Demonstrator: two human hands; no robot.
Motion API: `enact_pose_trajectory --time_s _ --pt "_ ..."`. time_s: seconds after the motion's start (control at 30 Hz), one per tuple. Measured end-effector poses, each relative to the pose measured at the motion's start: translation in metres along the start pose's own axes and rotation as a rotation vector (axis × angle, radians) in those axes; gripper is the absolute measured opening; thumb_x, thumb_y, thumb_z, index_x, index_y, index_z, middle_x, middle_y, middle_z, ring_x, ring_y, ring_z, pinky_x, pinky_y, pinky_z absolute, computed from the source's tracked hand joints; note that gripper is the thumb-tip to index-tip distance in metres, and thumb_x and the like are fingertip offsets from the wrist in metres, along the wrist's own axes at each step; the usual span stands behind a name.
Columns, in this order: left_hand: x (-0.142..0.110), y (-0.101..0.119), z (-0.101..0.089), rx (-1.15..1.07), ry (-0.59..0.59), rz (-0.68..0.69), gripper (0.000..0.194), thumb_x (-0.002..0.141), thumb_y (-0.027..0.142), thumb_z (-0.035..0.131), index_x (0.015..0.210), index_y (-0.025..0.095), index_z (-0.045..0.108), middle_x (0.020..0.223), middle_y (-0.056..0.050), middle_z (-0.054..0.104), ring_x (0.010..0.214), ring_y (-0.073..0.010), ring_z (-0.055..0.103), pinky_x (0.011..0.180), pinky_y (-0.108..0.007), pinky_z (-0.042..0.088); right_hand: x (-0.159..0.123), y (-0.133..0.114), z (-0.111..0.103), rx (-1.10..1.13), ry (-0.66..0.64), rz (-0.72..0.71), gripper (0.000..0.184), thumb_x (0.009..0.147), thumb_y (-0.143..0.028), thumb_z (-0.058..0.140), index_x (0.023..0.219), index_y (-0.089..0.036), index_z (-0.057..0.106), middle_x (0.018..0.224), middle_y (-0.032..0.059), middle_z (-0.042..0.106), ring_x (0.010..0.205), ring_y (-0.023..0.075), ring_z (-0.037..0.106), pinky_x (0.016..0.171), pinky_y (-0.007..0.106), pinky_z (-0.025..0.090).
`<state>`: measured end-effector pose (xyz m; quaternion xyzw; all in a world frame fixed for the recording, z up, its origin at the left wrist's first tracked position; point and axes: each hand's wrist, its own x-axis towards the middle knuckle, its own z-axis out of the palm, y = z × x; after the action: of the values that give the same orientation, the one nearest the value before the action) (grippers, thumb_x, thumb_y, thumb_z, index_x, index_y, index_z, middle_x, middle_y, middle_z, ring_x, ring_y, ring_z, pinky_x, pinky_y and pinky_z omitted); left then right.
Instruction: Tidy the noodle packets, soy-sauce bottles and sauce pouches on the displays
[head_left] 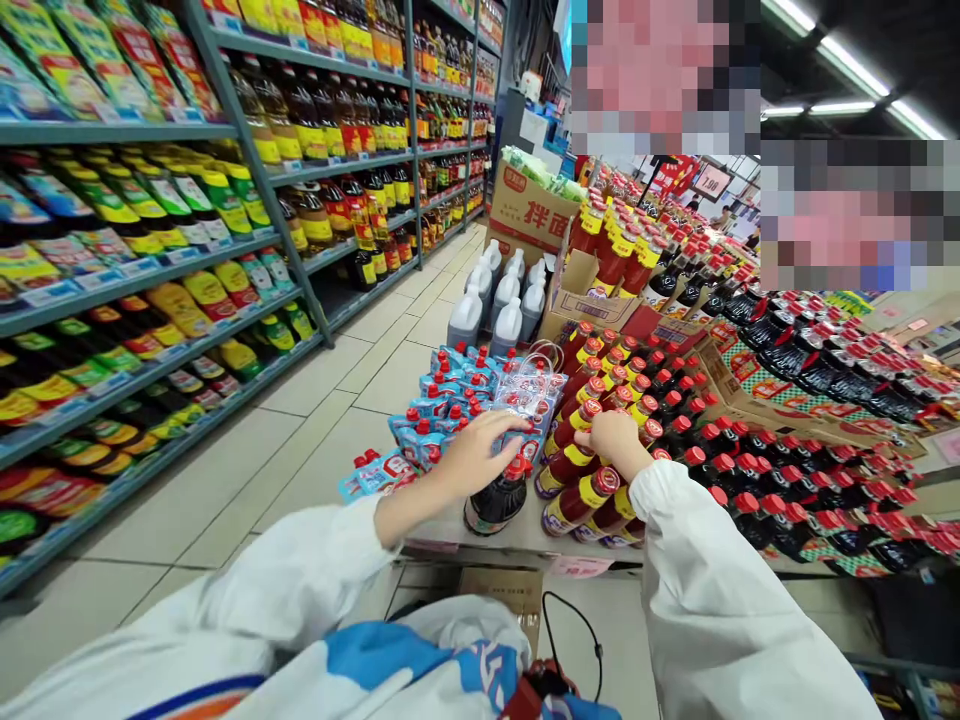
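Observation:
My left hand [480, 450] rests on top of a dark sauce bottle [496, 503] with a red cap, fingers curled over the cap. That bottle stands at the near corner of a low display stand [517, 535]. My right hand [611, 440] is closed around the top of a yellow-labelled bottle [581, 495] lying among several like it. Blue spouted pouches [439, 405] lie just beyond my left hand. Both sleeves are white.
Tall shelves [247, 150] of bottles and packets line the left side of a tiled aisle [300, 420]. White jugs [495, 300] and cardboard boxes [529, 215] stand farther back. Rows of red-capped dark bottles [787, 470] fill the display to the right. A cardboard box [502, 590] sits under the stand.

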<state>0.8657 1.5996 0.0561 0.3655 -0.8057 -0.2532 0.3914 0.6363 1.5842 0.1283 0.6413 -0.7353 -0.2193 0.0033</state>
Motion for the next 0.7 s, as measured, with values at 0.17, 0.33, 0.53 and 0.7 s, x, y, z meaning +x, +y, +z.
enact_pose_trajectory --time_s 0.17,0.33,0.53,0.7 --pt "0.08 0.025 0.039 0.245 -0.517 0.066 0.036 0.084 0.03 0.068 0.117 0.018 0.064 0.118 -0.01 0.073 0.106 -0.0272 0.069 0.086 -0.033 0.054 -0.003 0.019 -0.014 0.036 0.018 -0.018 0.054 0.097 -0.059 0.052 0.11 -0.011 0.074 0.107 0.0228 0.073 0.101 0.0337 0.071 0.082 0.038 0.053" --pt "0.108 0.041 0.077 0.374 -0.554 0.12 0.044 0.089 0.041 0.066 0.127 0.02 0.06 0.112 -0.012 0.074 0.101 -0.0277 0.071 0.078 -0.03 0.051 -0.008 0.095 -0.042 0.014 0.111 -0.06 0.05 0.098 -0.059 0.051 0.112 -0.015 0.07 0.109 0.0182 0.073 0.103 0.0301 0.069 0.082 0.034 0.051" --pt "0.114 0.048 0.094 0.506 -0.66 0.235 0.039 0.087 0.038 0.072 0.117 0.014 0.064 0.106 -0.017 0.074 0.092 -0.03 0.071 0.074 -0.032 0.051 -0.012 0.125 -0.008 0.014 0.007 -0.244 0.04 0.086 -0.058 0.072 0.105 -0.022 0.073 0.103 0.0055 0.076 0.093 0.0216 0.07 0.074 0.024 0.049" --pt "0.124 0.04 0.09 0.475 -0.72 0.339 0.037 0.083 0.032 0.075 0.114 0.016 0.065 0.106 -0.013 0.073 0.092 -0.0267 0.069 0.073 -0.03 0.05 -0.011 0.094 0.036 -0.033 0.028 -0.233 0.057 0.09 -0.061 0.064 0.112 -0.009 0.07 0.109 0.0206 0.072 0.102 0.0326 0.07 0.081 0.034 0.052"
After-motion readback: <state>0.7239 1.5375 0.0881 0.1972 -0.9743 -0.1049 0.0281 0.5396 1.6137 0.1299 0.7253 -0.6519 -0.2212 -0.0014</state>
